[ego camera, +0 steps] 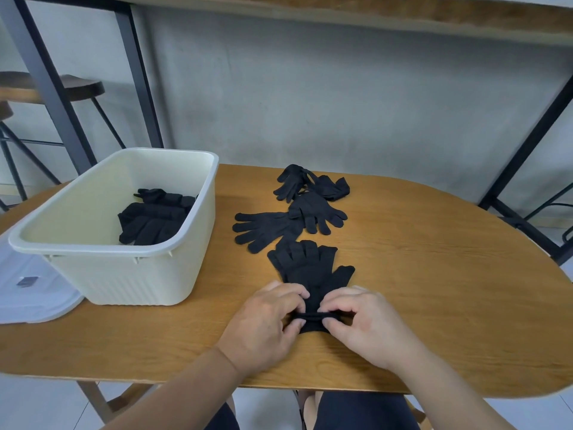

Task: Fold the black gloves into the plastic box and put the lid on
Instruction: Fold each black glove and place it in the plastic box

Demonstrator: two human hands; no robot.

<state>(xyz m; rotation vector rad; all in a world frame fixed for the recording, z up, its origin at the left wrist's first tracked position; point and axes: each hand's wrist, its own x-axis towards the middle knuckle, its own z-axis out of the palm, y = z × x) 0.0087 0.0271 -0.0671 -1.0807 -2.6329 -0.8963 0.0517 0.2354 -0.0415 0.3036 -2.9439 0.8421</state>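
**Pinching the cuff of a glove pair at the table's near edge**

Pinching the cuff end of a stacked pair of black gloves (310,268), the left hand (263,324) and the right hand (366,324) sit side by side near the near edge of the wooden table (434,274), thumbs and curled fingers closed on the bunched fabric. The pair's fingers point toward the far edge.

Beyond it, toward the middle of the table, a loose glove (266,228) lies flat with its fingers pointing left, another glove (316,211) overlaps its cuff, and a small heap of gloves (310,183) lies nearer the far edge.

The cream plastic box (124,274) stands at the left end, holding folded black gloves (152,218) against its right wall. The translucent lid (34,293) lies flat at the left edge, partly under the box.
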